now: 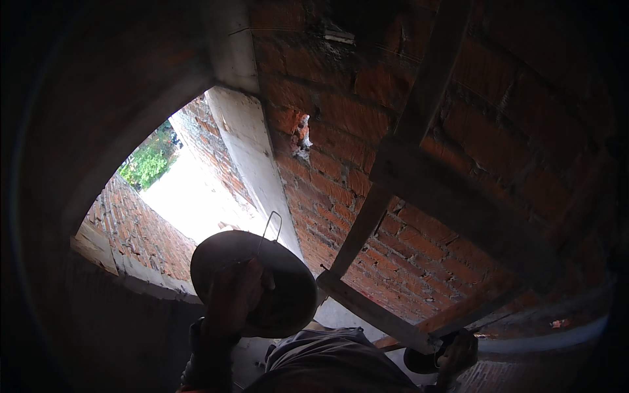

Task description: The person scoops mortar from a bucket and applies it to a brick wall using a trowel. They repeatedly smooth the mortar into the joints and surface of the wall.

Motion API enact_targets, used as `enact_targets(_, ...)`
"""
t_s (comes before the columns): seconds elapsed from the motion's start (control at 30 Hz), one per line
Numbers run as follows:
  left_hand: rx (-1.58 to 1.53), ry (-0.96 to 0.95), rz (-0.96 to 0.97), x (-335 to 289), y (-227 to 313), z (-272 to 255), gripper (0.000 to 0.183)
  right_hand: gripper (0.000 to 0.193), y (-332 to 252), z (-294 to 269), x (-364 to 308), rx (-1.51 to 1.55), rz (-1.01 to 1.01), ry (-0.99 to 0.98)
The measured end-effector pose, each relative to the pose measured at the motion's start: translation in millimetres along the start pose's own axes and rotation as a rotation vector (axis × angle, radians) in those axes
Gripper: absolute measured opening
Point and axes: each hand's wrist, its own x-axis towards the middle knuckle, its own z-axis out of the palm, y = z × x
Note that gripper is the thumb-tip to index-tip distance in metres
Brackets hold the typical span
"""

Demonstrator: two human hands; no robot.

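My left hand (232, 298) is in deep shadow over a dark round pan (291, 288), its fingers bent and closed on it. Exactly where the fingers grip is too dark to see. From the pan's far side a thin wire loop (280, 226) sticks up. At the lower right my right hand (464, 352) is closed beside the near end of a wooden beam (373, 314). A dark rounded thing (419, 361) shows just left of that hand; its kind is hidden in shadow.
Wooden scaffold poles (429, 78) and a wide plank (465, 203) stand before a rough brick wall (341, 170) with a small hole (303, 136). To the left, an opening shows bright light, a low brick wall (141, 226) and green leaves (147, 160).
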Motion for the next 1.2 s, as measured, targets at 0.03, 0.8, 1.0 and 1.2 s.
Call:
enact_targets(0.03,-0.036,-0.046,0.012,-6,10,4,0.039,0.017,-10,-1,14,0.058,0.011,-0.092)
enact_targets(0.8,0.115,0.114,0.506,-7,-42,130,0.018,0.026,-34,-26,13,1.392,0.693,-0.425)
enact_targets(1.0,0.677,0.256,0.619,13,-102,96,0.033,0.027,-15,-55,38,1.208,0.253,-0.540)
enact_targets(1.2,-0.486,-0.038,-0.116,11,-143,99,0.046,0.024,-23,-86,93,0.700,-0.060,-0.602)
